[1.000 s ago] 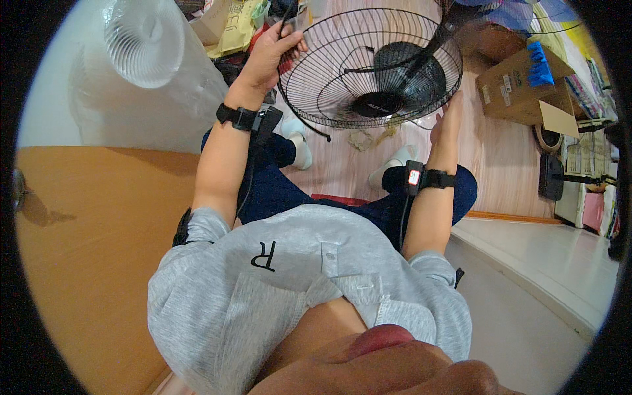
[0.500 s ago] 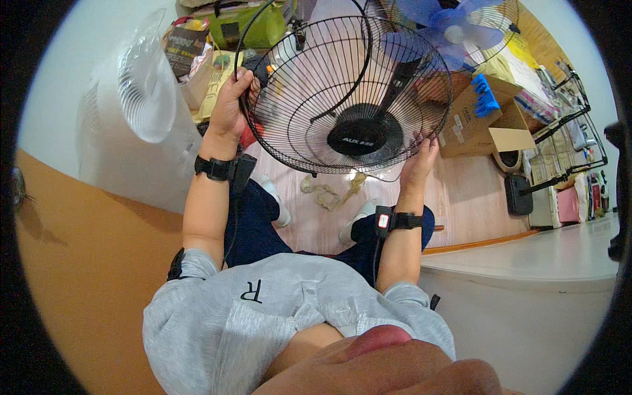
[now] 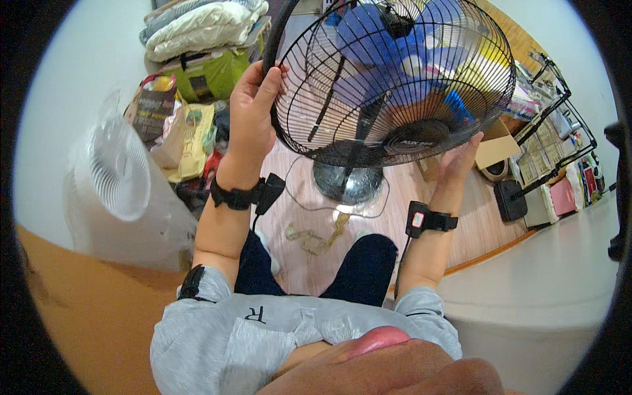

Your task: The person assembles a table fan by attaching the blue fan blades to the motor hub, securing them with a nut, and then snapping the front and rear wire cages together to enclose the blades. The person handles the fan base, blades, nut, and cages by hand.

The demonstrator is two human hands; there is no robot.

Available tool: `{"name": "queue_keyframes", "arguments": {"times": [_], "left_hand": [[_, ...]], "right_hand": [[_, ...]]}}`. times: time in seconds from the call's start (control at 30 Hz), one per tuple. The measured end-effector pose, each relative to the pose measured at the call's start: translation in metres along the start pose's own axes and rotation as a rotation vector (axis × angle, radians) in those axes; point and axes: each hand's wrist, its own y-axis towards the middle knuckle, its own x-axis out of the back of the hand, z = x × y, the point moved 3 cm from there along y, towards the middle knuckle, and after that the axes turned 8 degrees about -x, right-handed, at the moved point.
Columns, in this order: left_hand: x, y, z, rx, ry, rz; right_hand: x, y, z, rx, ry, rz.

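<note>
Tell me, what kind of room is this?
Probably a lived-in room at home, used partly for storage. Folded bedding is piled on bags by the wall, cardboard boxes sit on the wooden floor, and a wire rack stands nearby.

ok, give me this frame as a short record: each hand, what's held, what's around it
left hand: grips left rim of the fan guard, fingers curled over the edge
right hand: open palm against the guard's lower right rim
fan guard: black wire grille, raised in front of the person
below guard: round fan base on wooden floor
left side: white fan in clear plastic
wrists: black wristbands on both
</note>
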Motion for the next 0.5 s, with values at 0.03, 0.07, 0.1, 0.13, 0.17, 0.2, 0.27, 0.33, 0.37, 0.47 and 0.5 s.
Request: {"name": "queue_keyframes", "arguments": {"times": [0.03,0.07,0.1,0.13,0.17,0.2,0.27,0.33,0.37,0.47,0.5], "left_hand": [[-0.007,0.006,0.005,-0.077,0.075,0.007],[-0.014,0.012,0.009,-0.163,0.149,0.013],[-0.021,0.016,0.016,-0.233,0.193,0.022],[-0.025,0.024,0.025,-0.241,0.253,-0.013],[-0.03,0.03,0.033,-0.283,0.296,-0.024],[-0.033,0.033,0.04,-0.322,0.341,-0.036],[-0.037,0.032,0.053,-0.294,0.398,-0.033],[-0.04,0.032,0.063,-0.266,0.419,-0.068],[-0.042,0.032,0.066,-0.262,0.433,-0.077],[-0.045,0.036,0.071,-0.264,0.47,-0.1],[-0.045,0.038,0.071,-0.27,0.438,-0.104]], "right_hand": [[-0.005,0.014,0.001,0.006,-0.03,0.006],[-0.008,0.028,0.002,-0.002,-0.042,0.0],[-0.01,0.041,0.003,-0.015,-0.053,-0.008],[-0.013,0.053,0.003,0.01,-0.082,0.044],[-0.011,0.066,0.001,-0.011,-0.051,0.007],[-0.01,0.081,0.0,0.003,-0.038,0.028],[-0.004,0.102,-0.004,-0.001,-0.023,0.031],[0.003,0.122,-0.007,-0.02,-0.008,0.019],[0.004,0.131,-0.008,-0.052,-0.032,-0.001],[-0.002,0.143,-0.009,-0.11,-0.043,0.004],[-0.007,0.142,-0.01,-0.131,-0.029,0.011]]}}
